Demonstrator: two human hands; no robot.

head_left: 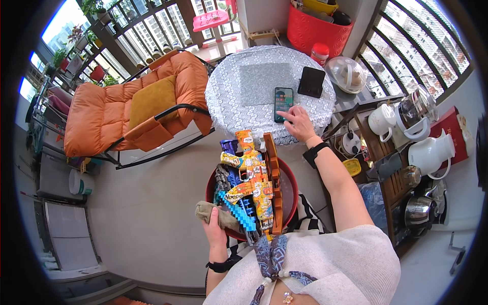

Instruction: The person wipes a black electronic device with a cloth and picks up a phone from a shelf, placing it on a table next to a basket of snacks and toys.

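My left hand (216,236) is closed around a bunched grey-brown cloth (207,209), at the left side of a red basin (297,195). Toy guns fill much of the basin: an orange and yellow comic-print one (258,178) lies on top, with dark blue and black ones beneath. A bright blue blocky toy (239,211) slants across the left, and a long brown piece (276,190) stands along the right. Over the round table, my right hand (301,124) holds nothing. Its fingers are apart, one fingertip at the lower screen of a lit phone (284,99) lying flat.
A lace-like white cloth covers the table (229,109), where a black square case (311,82) rests. An orange lounge chair (112,117) stands left. On the right, a wooden shelf (394,185) carries a white kettle (431,153) and other jugs. A red tub (317,30) stands behind.
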